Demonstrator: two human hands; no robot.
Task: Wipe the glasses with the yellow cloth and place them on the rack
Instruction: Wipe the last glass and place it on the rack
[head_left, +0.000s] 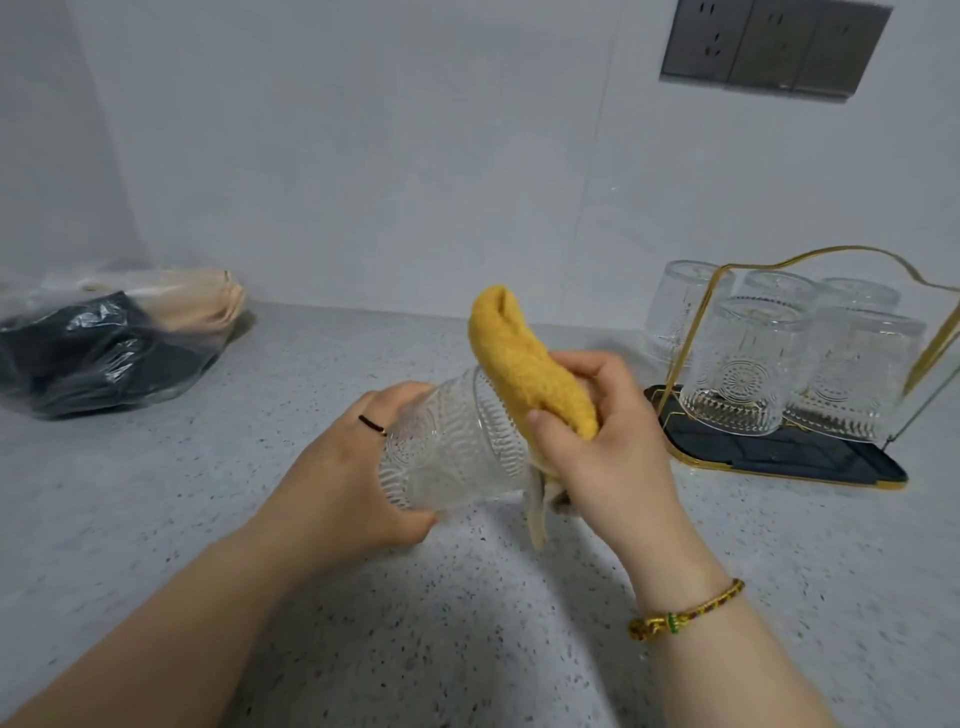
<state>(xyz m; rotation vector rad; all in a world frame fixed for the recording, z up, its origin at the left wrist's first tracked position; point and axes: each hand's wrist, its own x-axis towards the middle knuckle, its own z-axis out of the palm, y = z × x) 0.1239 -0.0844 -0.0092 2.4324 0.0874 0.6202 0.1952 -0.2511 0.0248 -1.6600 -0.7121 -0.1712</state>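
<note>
Glass (452, 447), patterned and tipped sideways above the counter (260, 467), sat gripped in our left hand (353, 478). Our right hand (597, 436) pinched the yellow cloth (524, 364) against its rim. Five glasses (743, 364) stood upside down on the rack (789, 457) nearby.

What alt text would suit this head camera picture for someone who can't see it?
A person's left hand holds a patterned glass on its side while the right hand grips a yellow cloth at its mouth. More glasses stand upside down on a gold rack.
</note>
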